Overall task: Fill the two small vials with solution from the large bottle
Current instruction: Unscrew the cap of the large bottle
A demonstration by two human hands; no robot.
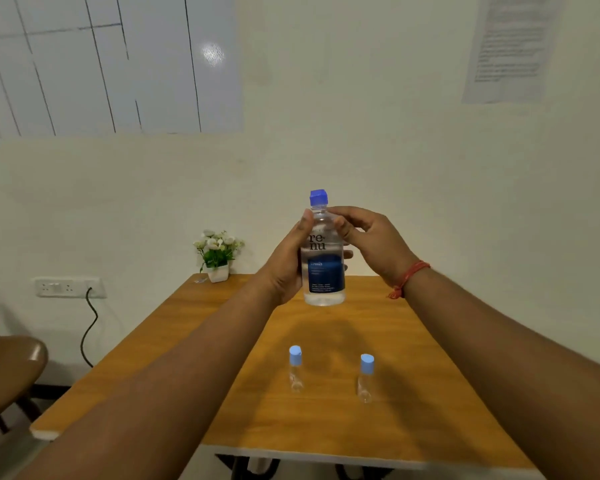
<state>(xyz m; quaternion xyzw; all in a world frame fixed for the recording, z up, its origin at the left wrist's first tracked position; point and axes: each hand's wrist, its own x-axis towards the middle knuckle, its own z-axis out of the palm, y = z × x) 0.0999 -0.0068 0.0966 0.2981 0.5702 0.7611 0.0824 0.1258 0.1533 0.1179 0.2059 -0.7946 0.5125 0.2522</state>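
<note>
Large bottle [323,251]: clear upper body carries dark lettering "re-nu", set on two lines. Below it, the blue label panel [326,273] shows the word "fresh" in pale type; the fine print under that is too small to read. Printed sheet [510,46] taped on the wall, upper right: several lines of text, blurred, illegible.

Potted flowers [218,252] on wooden table [430,393]
</note>
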